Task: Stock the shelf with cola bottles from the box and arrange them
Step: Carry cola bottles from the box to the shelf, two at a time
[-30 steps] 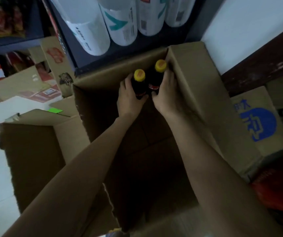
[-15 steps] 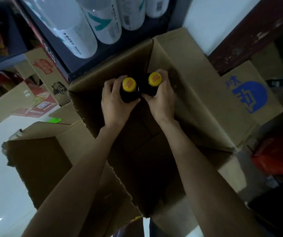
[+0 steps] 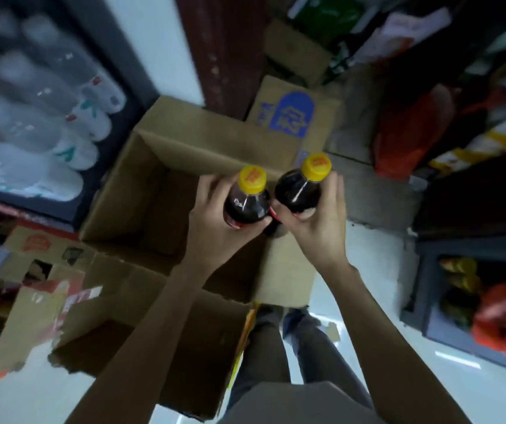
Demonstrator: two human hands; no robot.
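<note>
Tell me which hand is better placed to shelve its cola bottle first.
Probably the left hand. It grips its cola bottle on the side nearer the shelf of clear bottles. The right hand holds the other bottle farther away, beyond the open box.

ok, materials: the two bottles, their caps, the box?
Bottles: likely clear glossy plastic, going by the sharp highlights and the dark liquid showing through; glass can't be ruled out. Caps: opaque yellow, probably plastic, with ribbed-looking skirts. Box: matte brown cardboard, with folded flaps and raw edges.
</note>
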